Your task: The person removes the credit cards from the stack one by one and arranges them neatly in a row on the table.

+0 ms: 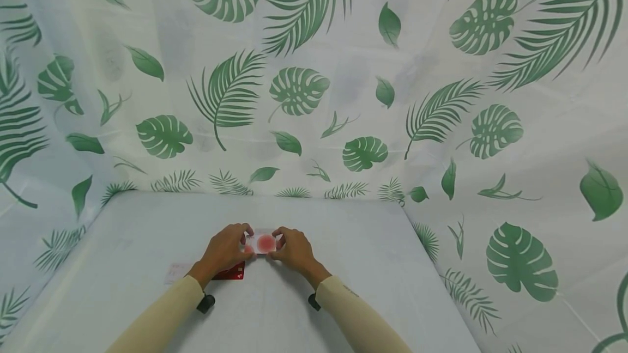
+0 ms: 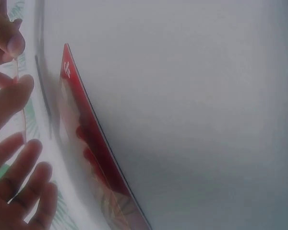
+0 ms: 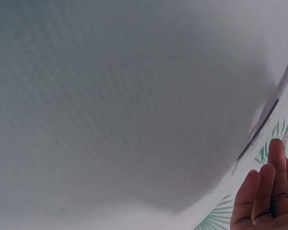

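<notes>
Both hands pinch a thin, pale card with red round patches (image 1: 266,243) above the table. My left hand (image 1: 227,247) has thumb and fingers at its left edge, and my right hand (image 1: 294,249) grips its right edge. In the left wrist view the held card shows only as a thin edge between the fingertips. A glossy red card (image 2: 93,139) lies on the table below the left hand, partly hidden by that wrist in the head view. To its left is a pale, faintly printed piece (image 1: 177,272).
A thin dark-edged flat thing (image 3: 259,129) lies on the table past the right hand; its kind is unclear. The white table (image 1: 343,298) meets a leaf-patterned curtain (image 1: 314,113) at the back and sides. A small black device (image 1: 206,303) sits at the left wrist.
</notes>
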A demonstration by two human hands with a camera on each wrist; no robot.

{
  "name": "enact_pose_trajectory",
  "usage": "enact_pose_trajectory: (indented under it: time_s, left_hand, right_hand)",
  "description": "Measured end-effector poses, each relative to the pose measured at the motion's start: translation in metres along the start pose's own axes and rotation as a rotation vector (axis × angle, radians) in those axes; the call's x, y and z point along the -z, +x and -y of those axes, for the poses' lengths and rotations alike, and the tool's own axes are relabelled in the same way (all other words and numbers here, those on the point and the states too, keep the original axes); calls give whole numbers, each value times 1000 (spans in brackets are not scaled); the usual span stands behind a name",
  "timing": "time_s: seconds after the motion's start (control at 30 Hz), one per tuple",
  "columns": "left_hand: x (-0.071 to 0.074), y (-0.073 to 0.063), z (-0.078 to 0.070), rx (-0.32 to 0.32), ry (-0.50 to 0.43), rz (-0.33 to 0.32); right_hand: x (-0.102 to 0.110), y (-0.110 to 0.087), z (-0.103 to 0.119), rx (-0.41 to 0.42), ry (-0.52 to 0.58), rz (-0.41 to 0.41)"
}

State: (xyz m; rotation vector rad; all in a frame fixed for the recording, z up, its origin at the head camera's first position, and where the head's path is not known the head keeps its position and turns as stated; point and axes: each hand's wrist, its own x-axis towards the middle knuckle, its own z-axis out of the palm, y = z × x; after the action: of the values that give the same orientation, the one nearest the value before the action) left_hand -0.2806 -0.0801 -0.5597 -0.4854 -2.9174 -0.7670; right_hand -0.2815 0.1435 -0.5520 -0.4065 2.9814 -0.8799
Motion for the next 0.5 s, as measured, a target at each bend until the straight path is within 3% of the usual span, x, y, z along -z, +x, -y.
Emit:
enact_pose_trajectory:
  time_s: [0.5]
  left_hand:
    - [1,-8,-2,-13,-10,10]
  right_hand:
    - [-2,-6,-5,33,35,2]
